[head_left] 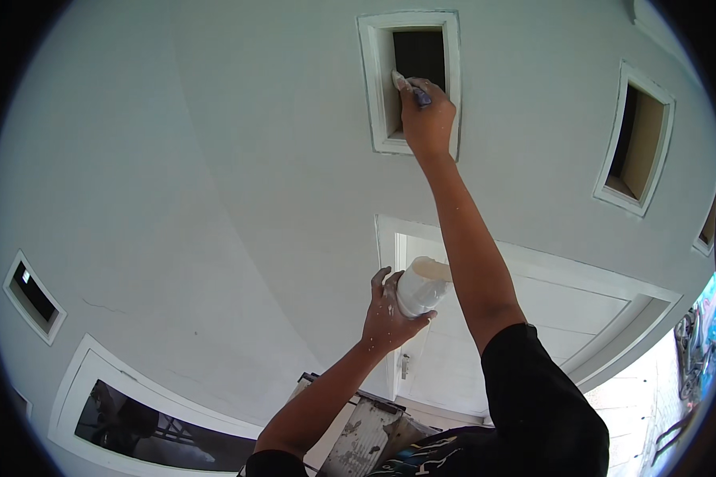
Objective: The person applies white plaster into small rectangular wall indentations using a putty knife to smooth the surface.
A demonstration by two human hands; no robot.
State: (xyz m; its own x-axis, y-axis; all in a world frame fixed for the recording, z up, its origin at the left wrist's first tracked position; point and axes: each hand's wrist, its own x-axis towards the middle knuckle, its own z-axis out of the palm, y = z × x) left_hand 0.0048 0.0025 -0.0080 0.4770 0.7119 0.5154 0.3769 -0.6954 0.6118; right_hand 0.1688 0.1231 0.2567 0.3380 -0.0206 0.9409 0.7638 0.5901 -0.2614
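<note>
My right hand (428, 119) is closed on a small paintbrush (422, 97) with a blue handle and white-smeared tip, raised against the left inner edge of a rectangular wall opening (418, 52) with a white frame. The inside of this opening is dark. Lower down, my left hand (386, 310), speckled with white paint, grips a white plastic container (414, 294). Something pale beige shows at the container's top, partly behind my right forearm; I cannot make out exactly what it is.
More framed openings (644, 139) pierce the pale wall (231, 143), including one (33, 298) at left. A white door (557, 310) lies below. A paint-stained platform (358, 437) is beneath me, a dark-glazed window (135, 421) lower left, and cluttered items (692, 350) far right.
</note>
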